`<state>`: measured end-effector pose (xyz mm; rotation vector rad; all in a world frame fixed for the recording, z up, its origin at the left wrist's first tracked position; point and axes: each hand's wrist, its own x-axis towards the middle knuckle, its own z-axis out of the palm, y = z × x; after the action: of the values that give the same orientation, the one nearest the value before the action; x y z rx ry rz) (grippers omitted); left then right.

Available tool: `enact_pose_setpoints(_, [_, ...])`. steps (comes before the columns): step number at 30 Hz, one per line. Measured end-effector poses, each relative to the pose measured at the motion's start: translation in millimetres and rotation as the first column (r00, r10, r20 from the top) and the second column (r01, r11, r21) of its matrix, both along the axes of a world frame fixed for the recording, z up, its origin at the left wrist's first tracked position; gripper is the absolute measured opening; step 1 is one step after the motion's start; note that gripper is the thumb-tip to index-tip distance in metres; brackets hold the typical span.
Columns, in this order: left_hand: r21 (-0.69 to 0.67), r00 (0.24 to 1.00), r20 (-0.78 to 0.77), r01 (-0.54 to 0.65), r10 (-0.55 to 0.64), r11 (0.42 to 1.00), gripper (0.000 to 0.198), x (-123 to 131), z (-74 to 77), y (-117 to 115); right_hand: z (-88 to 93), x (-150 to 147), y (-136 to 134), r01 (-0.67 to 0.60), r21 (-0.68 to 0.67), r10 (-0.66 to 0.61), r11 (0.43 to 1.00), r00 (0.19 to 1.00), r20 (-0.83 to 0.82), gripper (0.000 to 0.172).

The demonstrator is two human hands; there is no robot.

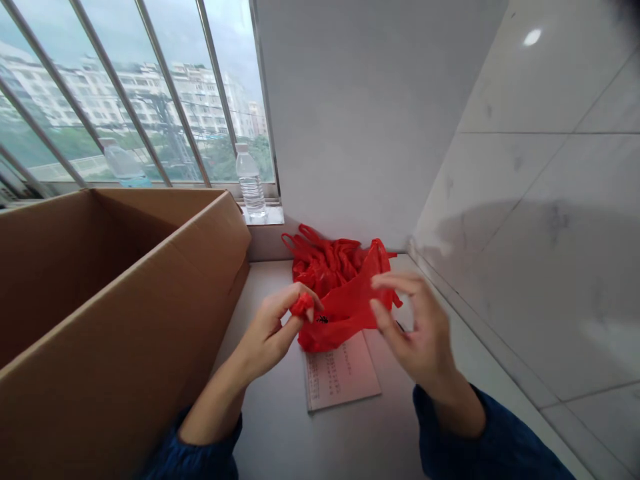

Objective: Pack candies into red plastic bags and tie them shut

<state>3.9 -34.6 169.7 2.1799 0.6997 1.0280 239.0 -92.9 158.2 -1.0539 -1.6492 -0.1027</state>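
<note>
A red plastic bag (345, 310) hangs spread between my hands. Its bunched end sticks out of my left hand (277, 327), whose fingers are closed around it. At the bag's right side is my right hand (417, 327), slightly blurred, with thumb and fingers apart; a gap shows between them. Behind this bag lies a heap of crumpled red plastic bags (325, 257) with loop handles. A small dark printed mark shows on the near bag. Under the bag, a booklet (345, 373) with printed lines is partly covered.
A large open cardboard box (170, 280) stands on the left, close to my left arm. On the window sill are a clear bottle (251, 183) and a larger bottle (123, 163) behind the box. A tiled wall (550, 233) bounds the white tabletop (280, 427) on the right.
</note>
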Motion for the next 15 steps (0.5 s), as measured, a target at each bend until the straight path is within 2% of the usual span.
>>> enact_pose_setpoints(1, [-0.036,0.998,-0.018,0.055,-0.056,0.998,0.020,-1,0.0,-1,-2.4,-8,0,-0.081,-0.110,0.090,0.991,0.993,0.075,0.018])
enact_pose_setpoints(2, [-0.073,0.994,-0.039,0.104,-0.107,0.992,0.021,-1,0.0,-2,-7.4,-14,2,-0.121,-0.267,0.168,0.956,0.973,0.161,0.015])
enact_pose_setpoints(3, [-0.108,0.987,-0.069,0.140,-0.148,0.984,0.022,-2,0.1,-3,-14.4,-17,7,-0.105,-0.435,0.231,0.894,0.941,0.247,0.016])
enact_pose_setpoints(5, [-0.153,0.967,-0.176,0.159,-0.185,0.975,0.024,-2,0.1,-3,-31.3,-19,20,0.048,-0.652,0.277,0.756,0.880,0.386,0.010])
enact_pose_setpoints(6, [-0.150,0.952,-0.250,0.142,-0.177,0.978,0.023,0,-0.4,-3,-39.3,-17,25,0.112,-0.691,0.273,0.715,0.864,0.423,0.002])
enact_pose_setpoints(8, [-0.077,0.906,-0.408,0.086,-0.110,0.993,0.020,4,-3.1,-1,-50.8,-12,32,0.196,-0.721,0.249,0.665,0.851,0.462,0.030])
enact_pose_setpoints(10, [0.053,0.837,-0.546,0.014,0.018,0.998,0.022,9,-8.4,0,-54.7,-9,32,0.247,-0.733,0.232,0.634,0.844,0.484,0.059])
enact_pose_setpoints(12, [0.181,0.742,-0.648,-0.066,0.170,0.981,0.032,13,-15.8,3,-52.7,-6,28,0.270,-0.725,0.228,0.634,0.830,0.509,0.085])
enact_pose_setpoints(13, [0.232,0.684,-0.687,-0.115,0.247,0.966,0.039,13,-19.8,4,-50.6,-6,24,0.269,-0.715,0.228,0.646,0.825,0.517,0.094])
enact_pose_setpoints(15, [0.316,0.557,-0.742,-0.202,0.374,0.927,0.044,13,-27.2,7,-45.9,-5,18,0.255,-0.706,0.241,0.661,0.818,0.522,0.100])
